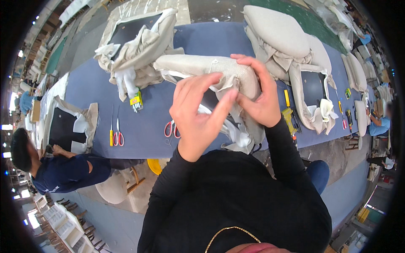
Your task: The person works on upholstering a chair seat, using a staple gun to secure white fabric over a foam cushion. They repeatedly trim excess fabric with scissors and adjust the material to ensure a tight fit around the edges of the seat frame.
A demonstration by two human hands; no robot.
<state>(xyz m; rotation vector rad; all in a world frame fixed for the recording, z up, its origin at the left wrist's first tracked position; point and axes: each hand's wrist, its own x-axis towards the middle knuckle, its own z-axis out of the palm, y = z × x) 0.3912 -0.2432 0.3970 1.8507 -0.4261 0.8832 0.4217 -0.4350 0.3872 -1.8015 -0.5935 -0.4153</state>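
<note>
A beige fabric-covered seat cushion [190, 63] is tilted up in front of me, its dark underside partly showing. My right hand [263, 90] wraps round the cushion's right corner, fingers over the top and thumb pressing the folded fabric. My left hand [196, 111] is just in front of the same corner, its thumb and fingers spread apart and its thumb tip close to the gathered fabric. A small loop of white thread [215, 62] lies on the cushion's edge. Red-handled scissors [169, 128] lie beside my left hand, partly hidden by it.
Cushion covers are stacked at the back left [145, 46] and back right [278, 31] of the blue table [147, 122]. On the left lie a yellow-handled screwdriver [112, 137], scissors [118, 137] and a small green-yellow box [136, 101]. A yellow power tool [289, 120] lies right. A person [71, 170] works at left.
</note>
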